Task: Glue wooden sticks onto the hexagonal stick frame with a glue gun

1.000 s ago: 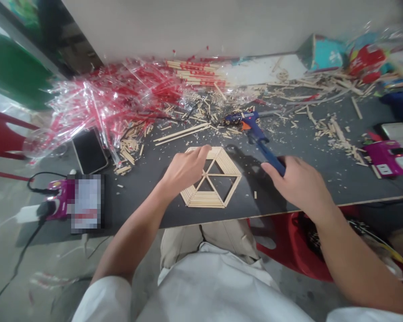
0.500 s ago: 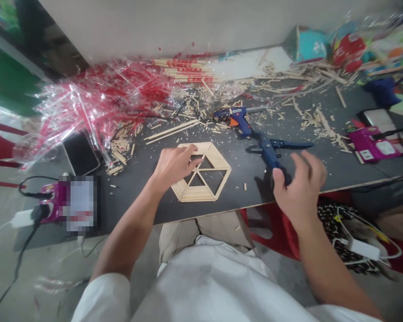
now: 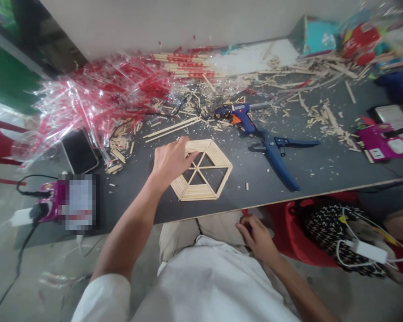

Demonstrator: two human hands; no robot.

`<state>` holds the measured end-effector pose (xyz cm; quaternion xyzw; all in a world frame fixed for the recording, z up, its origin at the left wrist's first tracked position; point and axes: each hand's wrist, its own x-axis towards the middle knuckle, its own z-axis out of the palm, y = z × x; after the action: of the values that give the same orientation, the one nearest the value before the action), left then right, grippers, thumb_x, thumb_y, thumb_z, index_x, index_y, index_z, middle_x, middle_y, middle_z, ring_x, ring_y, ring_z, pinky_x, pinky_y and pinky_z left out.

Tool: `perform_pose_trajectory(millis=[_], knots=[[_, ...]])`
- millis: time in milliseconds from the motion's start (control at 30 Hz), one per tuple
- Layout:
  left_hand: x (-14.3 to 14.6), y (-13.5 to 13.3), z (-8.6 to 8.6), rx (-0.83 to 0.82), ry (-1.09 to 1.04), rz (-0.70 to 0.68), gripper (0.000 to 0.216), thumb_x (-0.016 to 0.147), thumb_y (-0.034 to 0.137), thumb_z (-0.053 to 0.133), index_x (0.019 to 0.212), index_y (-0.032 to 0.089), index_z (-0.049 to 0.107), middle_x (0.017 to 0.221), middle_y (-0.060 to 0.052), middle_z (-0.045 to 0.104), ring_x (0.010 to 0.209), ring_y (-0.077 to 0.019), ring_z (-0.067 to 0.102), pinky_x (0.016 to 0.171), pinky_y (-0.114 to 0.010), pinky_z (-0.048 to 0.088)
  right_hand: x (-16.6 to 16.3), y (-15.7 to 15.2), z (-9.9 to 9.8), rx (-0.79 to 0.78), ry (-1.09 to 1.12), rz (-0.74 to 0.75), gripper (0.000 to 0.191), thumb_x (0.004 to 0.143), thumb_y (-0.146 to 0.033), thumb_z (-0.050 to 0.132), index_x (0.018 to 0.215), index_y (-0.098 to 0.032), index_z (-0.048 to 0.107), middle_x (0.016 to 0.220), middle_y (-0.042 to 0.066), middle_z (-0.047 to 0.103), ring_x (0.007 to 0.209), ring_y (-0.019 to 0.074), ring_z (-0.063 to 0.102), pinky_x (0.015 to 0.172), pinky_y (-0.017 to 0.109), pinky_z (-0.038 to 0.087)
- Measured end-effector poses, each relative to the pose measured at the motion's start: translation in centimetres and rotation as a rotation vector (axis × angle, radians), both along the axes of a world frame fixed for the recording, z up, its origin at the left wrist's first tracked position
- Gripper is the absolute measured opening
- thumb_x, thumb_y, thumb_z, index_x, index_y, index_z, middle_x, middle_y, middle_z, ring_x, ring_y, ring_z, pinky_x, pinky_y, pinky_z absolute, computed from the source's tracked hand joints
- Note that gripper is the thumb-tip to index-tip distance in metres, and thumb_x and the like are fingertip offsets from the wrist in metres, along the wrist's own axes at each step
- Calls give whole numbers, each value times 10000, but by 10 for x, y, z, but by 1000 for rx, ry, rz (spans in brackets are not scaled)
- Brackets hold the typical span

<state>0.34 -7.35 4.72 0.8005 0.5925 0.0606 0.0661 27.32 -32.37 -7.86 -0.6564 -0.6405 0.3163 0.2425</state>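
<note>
A hexagonal frame of thin wooden sticks (image 3: pixel 223 183), with spokes meeting in its middle, lies flat on the dark table. Over its upper left side rests my left hand (image 3: pixel 170 160), thumb apart from the fingers, which partly hide that edge. My right hand (image 3: pixel 259 238) is below the table edge by my lap, its fingers curled; whatever they may hold is hidden. Blue-handled cutters (image 3: pixel 278 160) lie on the table right of the frame, touched by neither hand. Behind them sits a blue glue gun (image 3: pixel 242 117) with an orange trigger.
Two long sticks (image 3: pixel 171 129) lie behind the frame. Red and clear plastic wrappers (image 3: pixel 100 89) pile up at the back left, near a phone (image 3: pixel 79 151). Stick offcuts (image 3: pixel 332 120) litter the right side, beside a purple box (image 3: pixel 384 142). A red chair (image 3: pixel 284 228) holds a patterned bag (image 3: pixel 325 237).
My right hand has left the cutters on the table and moved down and left to my lap. My left hand stays at the frame, shifted slightly.
</note>
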Motion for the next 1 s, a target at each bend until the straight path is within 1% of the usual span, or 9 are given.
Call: perform_pose_trajectory(millis=[233,367,467,567,667,800,867,933,1000], knots=[[-1,0,2,-5,36,39,485,976,548,658,1293,189,730,868,-143,803,778,-326,759,696,-388,517,38,17,-18,-124,-73,-99,212,994,-379,503,907,-228,623,866,134,769,772,292,744,735,418,569],[1,1,-2,33,17,42,451,957,536,666,1223,180,745,821,-133,791,762,-309,751,695,-376,520,34,14,-15,-184,-9,-89,205,979,-343,466,911,-233,624,821,107,769,714,262,732,703,385,557],[1,2,-6,63,12,97,440,955,531,657,1184,164,742,802,-134,784,759,-303,743,710,-380,523,25,10,-13,-188,-6,-85,180,909,-297,445,804,-248,583,729,71,727,656,241,701,674,361,539],[-4,5,-7,45,-3,131,456,985,543,626,1203,156,732,795,-137,778,771,-310,741,732,-390,527,26,14,-4,-189,-45,-136,230,883,-311,404,686,-266,515,581,16,616,539,208,607,577,316,475],[-9,7,-6,21,-37,124,440,1039,517,567,1261,168,717,832,-139,786,789,-311,745,742,-392,526,34,28,24,-193,-17,-15,247,868,-308,401,637,-268,478,551,0,559,533,193,559,562,302,456],[-14,11,-6,-22,-56,108,403,1058,486,558,1257,181,731,938,-150,807,864,-319,759,734,-372,513,41,59,91,-352,38,403,257,879,-193,428,729,-242,630,761,30,715,710,199,669,712,328,536],[-17,13,-9,-42,-87,75,355,1075,438,530,1242,208,742,1026,-131,818,927,-312,766,731,-354,503,41,80,126,-318,37,507,315,884,-156,416,766,-257,690,837,28,766,756,198,710,734,333,549],[-19,16,-12,-40,-144,39,320,1088,381,499,1221,240,754,1112,-97,819,986,-292,764,736,-333,494,37,108,156,-152,37,475,339,906,-186,436,793,-272,743,967,39,823,892,224,770,850,373,571],[-22,20,-16,-23,-200,3,307,1091,347,490,1190,257,766,1148,-71,818,1009,-264,758,748,-313,493,30,142,177,-7,-50,282,281,937,-271,507,883,-270,783,989,57,836,920,253,783,872,398,570]])
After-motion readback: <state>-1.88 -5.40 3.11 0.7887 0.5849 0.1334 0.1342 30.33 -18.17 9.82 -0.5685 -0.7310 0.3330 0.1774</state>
